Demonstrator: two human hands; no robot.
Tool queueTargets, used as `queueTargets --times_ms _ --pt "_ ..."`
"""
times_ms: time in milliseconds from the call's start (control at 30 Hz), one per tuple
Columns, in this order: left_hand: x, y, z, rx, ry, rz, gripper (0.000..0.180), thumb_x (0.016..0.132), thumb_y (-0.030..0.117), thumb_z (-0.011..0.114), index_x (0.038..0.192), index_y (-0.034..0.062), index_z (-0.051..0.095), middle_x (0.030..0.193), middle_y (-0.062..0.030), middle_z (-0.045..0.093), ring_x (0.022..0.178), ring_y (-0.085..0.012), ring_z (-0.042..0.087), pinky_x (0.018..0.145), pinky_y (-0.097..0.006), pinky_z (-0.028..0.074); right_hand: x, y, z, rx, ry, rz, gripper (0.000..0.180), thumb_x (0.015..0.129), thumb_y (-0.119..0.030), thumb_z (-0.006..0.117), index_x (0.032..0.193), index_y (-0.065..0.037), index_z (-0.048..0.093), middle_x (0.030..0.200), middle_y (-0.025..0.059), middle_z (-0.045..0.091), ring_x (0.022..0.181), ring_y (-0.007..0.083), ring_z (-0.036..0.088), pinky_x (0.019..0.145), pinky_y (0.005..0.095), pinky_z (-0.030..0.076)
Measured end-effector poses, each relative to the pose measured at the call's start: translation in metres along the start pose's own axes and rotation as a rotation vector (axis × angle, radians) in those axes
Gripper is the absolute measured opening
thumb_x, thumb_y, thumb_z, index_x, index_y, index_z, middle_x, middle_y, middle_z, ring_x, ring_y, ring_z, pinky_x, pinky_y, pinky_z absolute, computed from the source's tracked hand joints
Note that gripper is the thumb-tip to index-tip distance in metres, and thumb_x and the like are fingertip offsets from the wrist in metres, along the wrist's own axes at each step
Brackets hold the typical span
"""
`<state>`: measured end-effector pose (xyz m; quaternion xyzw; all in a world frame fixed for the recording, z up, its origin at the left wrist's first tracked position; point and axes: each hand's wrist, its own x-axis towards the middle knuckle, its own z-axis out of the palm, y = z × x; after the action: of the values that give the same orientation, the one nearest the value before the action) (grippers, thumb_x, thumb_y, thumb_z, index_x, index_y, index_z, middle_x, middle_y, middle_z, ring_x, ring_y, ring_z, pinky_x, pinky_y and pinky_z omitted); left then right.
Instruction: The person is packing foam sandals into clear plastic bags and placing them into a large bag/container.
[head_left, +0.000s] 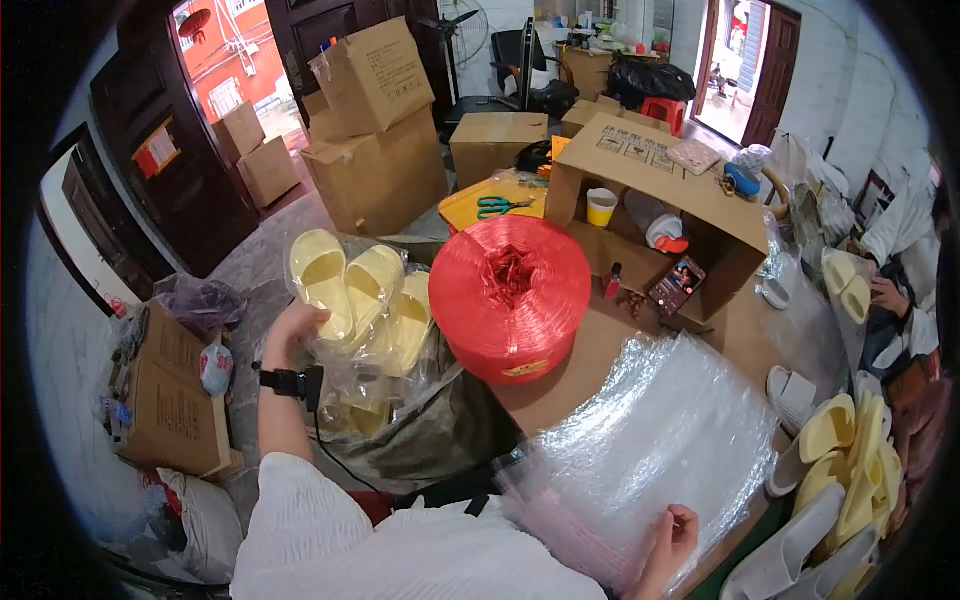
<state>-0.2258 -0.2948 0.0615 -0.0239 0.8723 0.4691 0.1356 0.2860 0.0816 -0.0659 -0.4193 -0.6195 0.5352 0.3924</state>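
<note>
Left hand (290, 330), left of frame centre, fingers clenched on bagged yellow slippers (345, 285): light, soft, slippery film; best gripped mid-sole. Right hand (672, 535), lower right, pinching clear bags (650, 450): flimsy, slick.

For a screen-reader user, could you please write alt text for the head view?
The left hand grips bagged pale yellow slippers while the right hand rests on a stack of clear plastic bags, beside a big red twine spool.
</note>
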Motion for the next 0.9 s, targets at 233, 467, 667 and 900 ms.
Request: queueTargets --times_ms 233,467,667,900 --pt "0.019 -0.071 -0.082 -0.184 -0.125 -0.271 0.032 0.089 0.018 0.069 0.117 0.0033 0.065 0.106 -0.0076 0.070 0.093 -0.0226 0.067 0.078 -0.039 0.055 0.001 0.003 0.007 0.035 0.027 0.069 0.009 0.090 -0.001 0.062 0.099 -0.003 0.061 0.090 -0.0002 0.056 0.078 0.0076 0.049 0.069 0.0223 0.041" --pt "-0.031 -0.104 -0.131 -0.051 0.250 -0.406 0.032 0.087 0.020 0.069 0.116 0.0057 0.067 0.112 -0.0031 0.069 0.093 -0.0161 0.066 0.076 -0.032 0.052 0.001 0.014 0.015 0.053 0.064 0.144 0.009 0.087 -0.001 0.058 0.095 -0.003 0.061 0.082 -0.0007 0.054 0.073 0.0065 0.047 0.063 0.0213 0.039" --pt "-0.009 -0.107 -0.178 0.180 0.063 -0.283 0.037 0.080 0.012 0.071 0.116 0.0055 0.067 0.107 -0.0094 0.071 0.095 -0.0238 0.067 0.085 -0.037 0.051 -0.005 -0.021 0.013 -0.142 -0.024 0.198 0.022 0.095 -0.011 0.062 0.109 0.005 0.059 0.096 0.0086 0.059 0.086 0.0174 0.053 0.075 0.0318 0.048" --pt "-0.026 0.000 -0.082 0.955 0.467 -0.003 0.039 0.076 0.016 0.065 0.111 -0.0009 0.062 0.106 -0.0264 0.068 0.101 -0.0402 0.066 0.088 -0.046 0.053 -0.005 -0.004 0.005 -0.172 -0.042 0.124 0.020 0.095 -0.011 0.063 0.109 0.003 0.060 0.095 0.0088 0.060 0.083 0.0170 0.055 0.073 0.0297 0.049"
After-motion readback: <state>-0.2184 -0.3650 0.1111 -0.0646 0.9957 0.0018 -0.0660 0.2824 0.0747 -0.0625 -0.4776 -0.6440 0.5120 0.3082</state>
